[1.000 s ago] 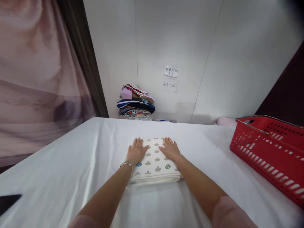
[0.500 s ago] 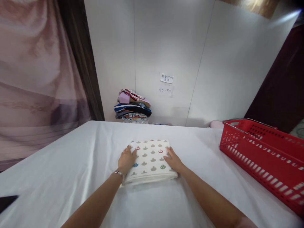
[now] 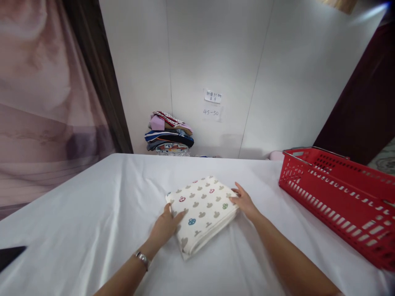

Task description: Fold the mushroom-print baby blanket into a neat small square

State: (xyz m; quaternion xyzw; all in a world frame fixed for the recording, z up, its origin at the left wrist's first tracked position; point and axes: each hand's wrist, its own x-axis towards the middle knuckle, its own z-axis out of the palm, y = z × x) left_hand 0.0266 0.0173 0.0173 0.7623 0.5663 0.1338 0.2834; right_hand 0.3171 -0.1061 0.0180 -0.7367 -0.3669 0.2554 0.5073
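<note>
A folded white cloth (image 3: 200, 207) with grey, red, blue and green mushroom prints lies turned at an angle in front of me, its layered folded edge facing me on the right. My left hand (image 3: 166, 224) holds its left side, thumb on top and the other fingers around the edge, partly hidden. At the right corner my right hand (image 3: 245, 201) grips the cloth, thumb over the top and fingers at the far side. Whether the cloth touches the table all over I cannot tell. A metal bracelet (image 3: 142, 260) circles my left wrist.
A white sheet covers the table (image 3: 92, 230). On the right stands a red plastic basket (image 3: 336, 201) with wire handles. Behind the table's far edge rises a stack of folded clothes (image 3: 169, 133) against a white wall. A dark flat object (image 3: 10, 255) sits at the left edge.
The cloth has been turned counterclockwise, its right side swinging away and its near left corner coming closer. Both hands moved with it, their thumbs now over its top. The view shifted slightly.
</note>
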